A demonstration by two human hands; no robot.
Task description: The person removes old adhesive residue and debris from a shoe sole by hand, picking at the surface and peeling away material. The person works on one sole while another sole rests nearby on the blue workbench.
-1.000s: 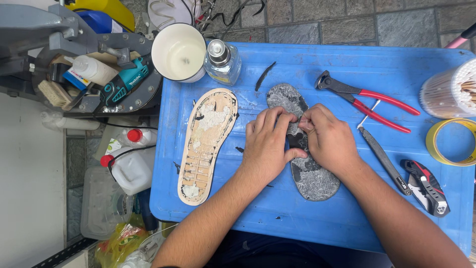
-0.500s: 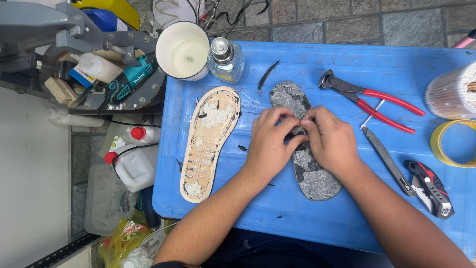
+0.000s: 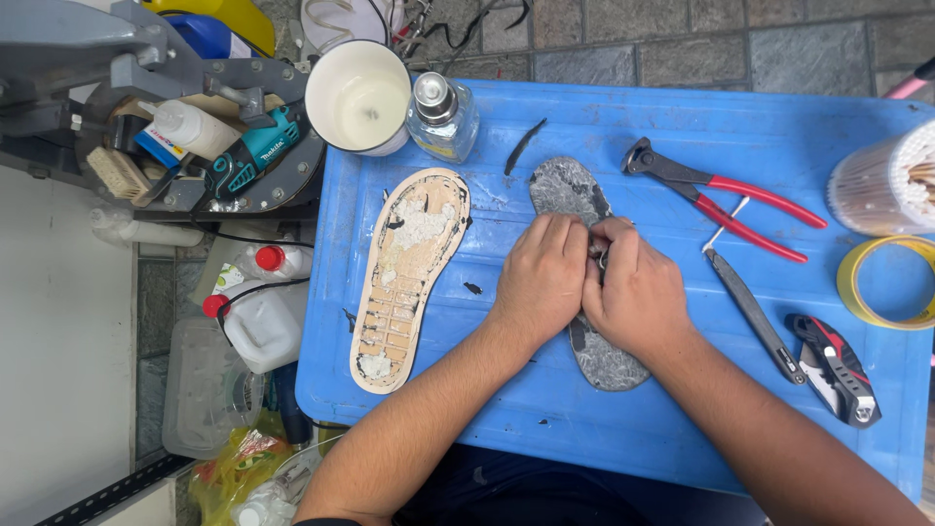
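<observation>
A grey, worn shoe sole (image 3: 568,190) lies lengthwise on the blue table (image 3: 604,127). My left hand (image 3: 541,278) and my right hand (image 3: 635,292) press together over its middle, fingers curled and pinching at the sole's surface; a small dark piece shows between the fingertips. What exactly the fingers grip is hidden. To the left lies a tan midsole (image 3: 409,273) with a grid pattern and patches of old glue.
Red-handled pincers (image 3: 726,195), a thin dark tool (image 3: 750,312) and a red-black folding knife (image 3: 838,370) lie at right. A yellow tape roll (image 3: 852,292), stick container (image 3: 877,185), white cup (image 3: 358,95), glass bottle (image 3: 443,117) and black strip (image 3: 521,146) are about. White jugs (image 3: 258,312) stand on the floor.
Both hands stay on the grey sole, fingers drawn closer together over its middle. The view has shifted slightly; the tools and the tan midsole have not moved.
</observation>
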